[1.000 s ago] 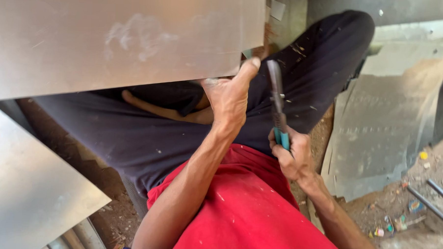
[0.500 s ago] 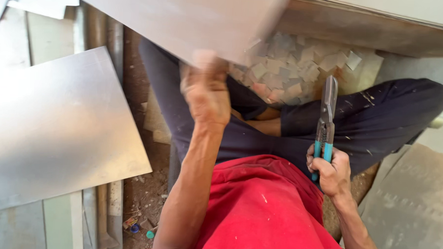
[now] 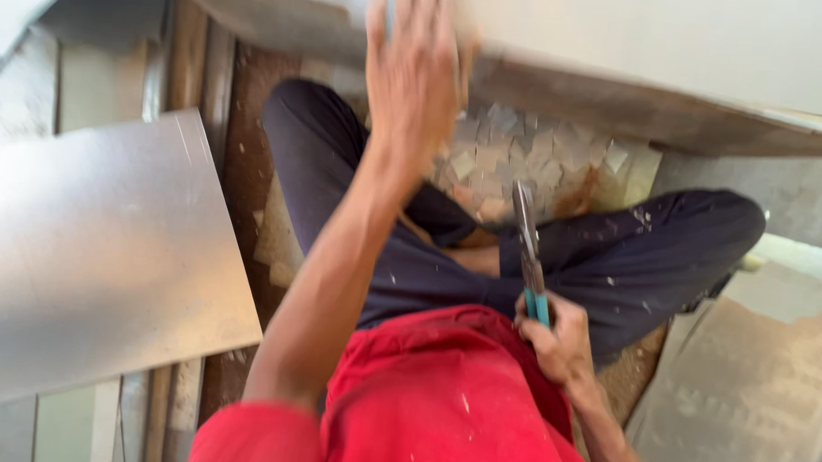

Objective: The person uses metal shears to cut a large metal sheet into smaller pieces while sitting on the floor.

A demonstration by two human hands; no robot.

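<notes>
Person seated cross-legged on floor, dark trousers, red shirt. Left hand (image 3: 416,76) raised, blurred, fingers wrapped on lower edge of large metal sheet (image 3: 654,48) at top of view; hold appears closed on sheet, exact contact unclear. Right hand (image 3: 555,341) near lap, fist closed around blue handles of snips (image 3: 526,249); blades point up, together. Second sheet (image 3: 91,256) lies flat at person's left, apart from both hands. Small offcuts (image 3: 513,166) heaped between knees.
</notes>
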